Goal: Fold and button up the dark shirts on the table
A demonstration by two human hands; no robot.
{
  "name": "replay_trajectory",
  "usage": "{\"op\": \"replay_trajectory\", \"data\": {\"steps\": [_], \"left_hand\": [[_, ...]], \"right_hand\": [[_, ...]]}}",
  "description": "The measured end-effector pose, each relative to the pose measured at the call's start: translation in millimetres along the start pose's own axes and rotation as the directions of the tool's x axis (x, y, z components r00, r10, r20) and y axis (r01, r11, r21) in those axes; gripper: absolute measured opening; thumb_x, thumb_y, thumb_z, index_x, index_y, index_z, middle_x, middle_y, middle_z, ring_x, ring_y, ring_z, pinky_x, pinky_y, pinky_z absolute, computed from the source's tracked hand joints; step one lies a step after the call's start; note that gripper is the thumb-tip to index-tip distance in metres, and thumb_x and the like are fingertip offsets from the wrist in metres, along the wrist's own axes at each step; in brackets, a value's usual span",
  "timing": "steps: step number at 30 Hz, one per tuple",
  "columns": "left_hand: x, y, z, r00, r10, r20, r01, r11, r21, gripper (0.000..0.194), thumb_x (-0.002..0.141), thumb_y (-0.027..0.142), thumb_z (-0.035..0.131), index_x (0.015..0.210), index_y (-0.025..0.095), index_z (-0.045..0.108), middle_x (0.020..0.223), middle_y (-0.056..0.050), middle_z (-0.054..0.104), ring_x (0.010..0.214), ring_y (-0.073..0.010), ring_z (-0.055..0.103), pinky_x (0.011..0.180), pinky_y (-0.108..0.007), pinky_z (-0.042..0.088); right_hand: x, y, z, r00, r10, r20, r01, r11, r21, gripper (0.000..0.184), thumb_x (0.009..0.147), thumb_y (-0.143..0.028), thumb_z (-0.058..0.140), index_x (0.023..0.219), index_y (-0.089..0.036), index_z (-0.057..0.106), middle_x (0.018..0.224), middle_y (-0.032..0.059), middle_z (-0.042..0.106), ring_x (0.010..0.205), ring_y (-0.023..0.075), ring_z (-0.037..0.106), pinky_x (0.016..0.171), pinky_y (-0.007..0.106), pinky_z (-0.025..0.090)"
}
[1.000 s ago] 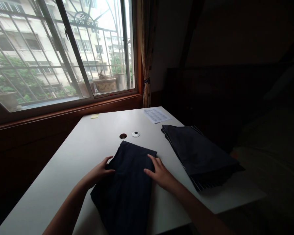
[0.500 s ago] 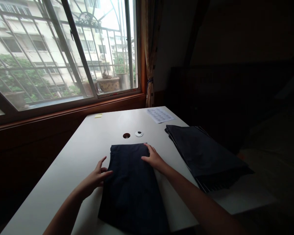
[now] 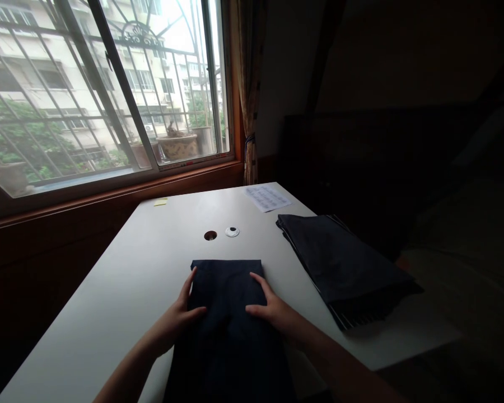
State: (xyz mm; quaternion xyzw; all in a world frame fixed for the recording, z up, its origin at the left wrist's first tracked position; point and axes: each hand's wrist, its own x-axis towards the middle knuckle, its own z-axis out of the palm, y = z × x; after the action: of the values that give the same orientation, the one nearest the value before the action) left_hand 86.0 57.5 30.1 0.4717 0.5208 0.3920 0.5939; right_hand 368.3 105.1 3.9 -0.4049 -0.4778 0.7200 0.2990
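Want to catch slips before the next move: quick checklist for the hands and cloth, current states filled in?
1. Both hands at the cloth: ok. Left hand at the left edge of the dark cloth, right hand at the right edge.
2. Grip from underneath: cannot tell; any fingers under the cloth are hidden.
3. Far edge straight: ok, it runs nearly level.
4. Clear of the round hole: ok, bare white table shows between.
5. Near end of cloth squared: cannot tell, it runs out of frame.
6. Dark stack even: not ok, layers fan out at its near end.
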Motion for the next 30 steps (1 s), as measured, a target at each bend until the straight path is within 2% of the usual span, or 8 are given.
{"op": "replay_trajectory", "data": {"steps": [4, 8, 11, 15, 18, 24, 26, 30], "left_hand": [[-2.2, 1.6, 22.6, 0.995, 0.089, -0.032, -0.090, 0.996, -0.021, 0.105, 0.084, 0.037, 0.073, 0.159, 0.036, -0.001, 0.166, -0.006, 0.016, 0.146, -0.0323, 0.032, 0.119, -0.047, 0.032], [5.1, 10.7, 46.6, 0.974, 0.226, -0.023, -0.226, 0.974, 0.005, 0.094, 0.088, 0.035, 0.069, 0.158, 0.040, 0.007, 0.167, -0.001, 0.017, 0.151, -0.0302, 0.021, 0.124, -0.046, 0.022], [19.4, 23.5, 69.8, 0.935, 0.353, 0.020, -0.353, 0.932, 0.084, 0.090, 0.090, 0.032, 0.067, 0.158, 0.038, 0.009, 0.166, -0.001, 0.019, 0.151, -0.0286, 0.019, 0.125, -0.045, 0.015], [52.2, 42.5, 106.9, 0.889, 0.451, 0.074, -0.457, 0.884, 0.098, 0.093, 0.089, 0.028, 0.068, 0.159, 0.036, 0.008, 0.165, -0.002, 0.025, 0.152, -0.0288, 0.018, 0.125, -0.046, 0.013], [85.0, 55.7, 136.6, 0.871, 0.475, 0.120, -0.478, 0.878, -0.010, 0.095, 0.086, 0.025, 0.071, 0.159, 0.036, 0.011, 0.166, -0.002, 0.021, 0.152, -0.0294, 0.018, 0.125, -0.046, 0.015], [158.2, 89.6, 199.9, 0.829, 0.521, 0.203, -0.467, 0.845, -0.261, 0.105, 0.079, 0.014, 0.074, 0.158, 0.038, 0.010, 0.163, -0.002, 0.028, 0.149, -0.0267, 0.028, 0.122, -0.043, 0.024], [183.5, 98.6, 219.9, 0.840, 0.504, 0.202, -0.430, 0.844, -0.320, 0.106, 0.077, 0.012, 0.074, 0.158, 0.038, 0.012, 0.160, -0.003, 0.033, 0.145, -0.0265, 0.035, 0.119, -0.042, 0.031], [226.1, 88.8, 248.3, 0.944, 0.328, 0.045, -0.287, 0.878, -0.383, 0.106, 0.074, 0.012, 0.075, 0.156, 0.039, 0.014, 0.153, -0.007, 0.042, 0.127, -0.0234, 0.056, 0.103, -0.036, 0.049]], "right_hand": [[-21.9, -14.2, -14.2, 0.991, -0.088, -0.105, 0.088, 0.996, -0.003, 0.093, 0.072, -0.035, 0.079, 0.151, -0.034, 0.031, 0.149, 0.0074, 0.048, 0.134, 0.0304, 0.050, 0.109, 0.046, 0.045], [-42.1, -36.4, -41.8, 0.951, -0.254, -0.176, 0.223, 0.958, -0.178, 0.081, 0.077, -0.036, 0.076, 0.149, -0.036, 0.038, 0.158, 0.0023, 0.038, 0.142, 0.0295, 0.040, 0.119, 0.046, 0.032], [-54.3, -59.3, -66.0, 0.916, -0.345, -0.206, 0.271, 0.909, -0.317, 0.075, 0.080, -0.038, 0.073, 0.148, -0.038, 0.041, 0.158, -0.0012, 0.037, 0.145, 0.0293, 0.035, 0.121, 0.047, 0.027], [-62.6, -94.3, -104.6, 0.845, -0.459, -0.276, 0.298, 0.831, -0.470, 0.071, 0.082, -0.040, 0.071, 0.147, -0.040, 0.042, 0.157, -0.0037, 0.040, 0.147, 0.0305, 0.032, 0.122, 0.046, 0.025], [-63.6, -118.3, -141.9, 0.780, -0.543, -0.310, 0.304, 0.763, -0.571, 0.072, 0.081, -0.040, 0.071, 0.147, -0.040, 0.042, 0.157, -0.0054, 0.039, 0.147, 0.0306, 0.032, 0.123, 0.046, 0.024], [-59.3, -170.0, -224.9, 0.782, -0.513, -0.354, 0.249, 0.777, -0.578, 0.076, 0.080, -0.033, 0.072, 0.148, -0.041, 0.040, 0.152, -0.0026, 0.047, 0.136, 0.0297, 0.048, 0.115, 0.043, 0.040], [-51.0, -186.5, -250.6, 0.776, -0.501, -0.383, 0.239, 0.796, -0.556, 0.079, 0.079, -0.030, 0.073, 0.149, -0.041, 0.039, 0.150, -0.0001, 0.049, 0.133, 0.0292, 0.052, 0.112, 0.043, 0.043], [-25.6, -192.6, -295.8, 0.757, -0.390, -0.524, 0.123, 0.873, -0.471, 0.087, 0.080, -0.030, 0.072, 0.155, -0.036, 0.027, 0.153, 0.0099, 0.045, 0.128, 0.0293, 0.057, 0.099, 0.041, 0.054]]}}
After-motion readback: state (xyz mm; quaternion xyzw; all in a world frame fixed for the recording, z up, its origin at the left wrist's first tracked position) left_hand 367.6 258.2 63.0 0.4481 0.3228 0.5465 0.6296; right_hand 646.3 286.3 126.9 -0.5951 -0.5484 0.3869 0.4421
